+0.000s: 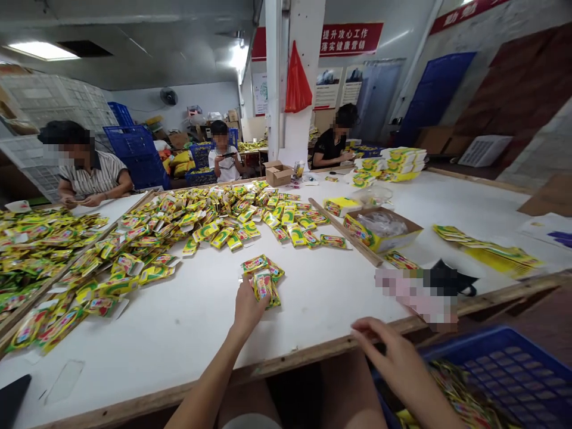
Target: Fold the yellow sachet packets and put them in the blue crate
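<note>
Near the front middle of the white table lies a small cluster of yellow and green packets with red and white print. My left hand is closed on the near-left side of a packet in this cluster; its fingertips are partly hidden. Over the wooden front edge, my right hand holds nothing, with thumb and fingers apart. Below it on the right stands a blue crate with many similar packets inside.
A large heap of packets covers the table's back left. A wooden strip lies beside an open carton holding clear plastic. Flat yellow cartons and a black item lie right. Several people sit farther back.
</note>
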Demonstrator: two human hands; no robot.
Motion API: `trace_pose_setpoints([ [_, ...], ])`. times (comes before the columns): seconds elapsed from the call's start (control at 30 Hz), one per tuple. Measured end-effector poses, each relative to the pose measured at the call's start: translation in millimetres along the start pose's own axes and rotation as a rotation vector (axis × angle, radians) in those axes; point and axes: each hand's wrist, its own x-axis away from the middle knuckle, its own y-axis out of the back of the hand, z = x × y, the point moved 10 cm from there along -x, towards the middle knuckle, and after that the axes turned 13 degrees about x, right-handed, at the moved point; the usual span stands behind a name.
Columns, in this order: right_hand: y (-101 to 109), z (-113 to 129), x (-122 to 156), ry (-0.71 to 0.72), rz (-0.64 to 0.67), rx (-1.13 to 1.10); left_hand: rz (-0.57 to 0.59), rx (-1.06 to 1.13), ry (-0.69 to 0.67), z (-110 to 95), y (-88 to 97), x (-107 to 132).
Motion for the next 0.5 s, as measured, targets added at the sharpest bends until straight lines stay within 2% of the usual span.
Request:
trace_pose_setpoints([
  [0.1,-62,33,-9,0.015,0.094,-0.200,0.057,0.052,0.069,7,-9.2,5],
  [0.17,-98,53,-23,0.016,0.082,-0.317,0.099,0.086,0.086,9,-13.0,15],
  [0.27,-136,64,-44,-0.064,0.017,-0.473,0.113,0.182,0.070,8,-11.9,35],
  [0.37,-154,79,-54,-0.043,0.027,-0.633,0.134,0.276,0.026,3,-7.8,56],
  [0.5,-148,105,-39,0.148,0.043,-0.724,0.166,0.432,-0.059,-9,2.9,75],
])
